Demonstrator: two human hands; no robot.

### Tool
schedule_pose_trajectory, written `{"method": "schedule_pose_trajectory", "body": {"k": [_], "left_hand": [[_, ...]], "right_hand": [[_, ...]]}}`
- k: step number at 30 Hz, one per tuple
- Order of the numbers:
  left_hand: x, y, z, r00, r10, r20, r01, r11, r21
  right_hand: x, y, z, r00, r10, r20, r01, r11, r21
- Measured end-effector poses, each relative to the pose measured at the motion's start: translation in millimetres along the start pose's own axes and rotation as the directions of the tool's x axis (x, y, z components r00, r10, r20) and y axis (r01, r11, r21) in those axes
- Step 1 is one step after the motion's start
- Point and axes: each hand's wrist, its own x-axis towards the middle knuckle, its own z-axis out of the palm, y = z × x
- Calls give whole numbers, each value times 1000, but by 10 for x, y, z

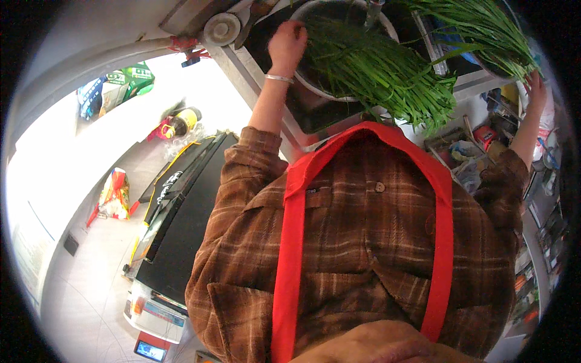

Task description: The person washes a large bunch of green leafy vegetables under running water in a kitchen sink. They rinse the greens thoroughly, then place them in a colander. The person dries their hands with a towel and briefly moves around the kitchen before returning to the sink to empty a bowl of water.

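Observation:
A large bunch of long green leaves (376,68), which look like garlic chives, lies across a round white basin (313,88) in the dark sink (313,113). Its near end hangs over the front of the sink. My left hand (288,47) is at the basin's left rim, fingers curled by the leaf tips; whether it grips any of them is hidden. Far to the right, my right hand (536,93) grips the pale stalk end of a second bunch of the same leaves (485,31), whose blades spread back toward the sink.
A metal tap (374,13) rises over the basin. At the sink's left corner sits a round pale lid-like object (222,29). A long black-topped case or cabinet (181,227) stands to my left. Under the counter on the right are bags and assorted items (467,149).

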Motion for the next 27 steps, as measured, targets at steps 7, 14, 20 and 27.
{"method": "schedule_pose_trajectory", "body": {"k": [7, 14, 20, 27], "left_hand": [[-732, 982, 192, 896, 263, 359, -116, 917, -383], [-636, 976, 227, 861, 334, 384, -228, 927, -297], [-142, 292, 382, 979, -140, 151, 204, 770, -605], [-519, 14, 867, 939, -115, 325, 182, 966, -183]], "right_hand": [[-863, -519, 504, 948, -311, 71, 317, 943, -100], [-2024, -715, 1937, 669, -213, 712, 457, 874, -168], [-2321, -522, 3346, 382, -274, 883, 773, 618, -143], [-2216, 0, 4102, 425, 142, 894, 770, 462, -440]]}}
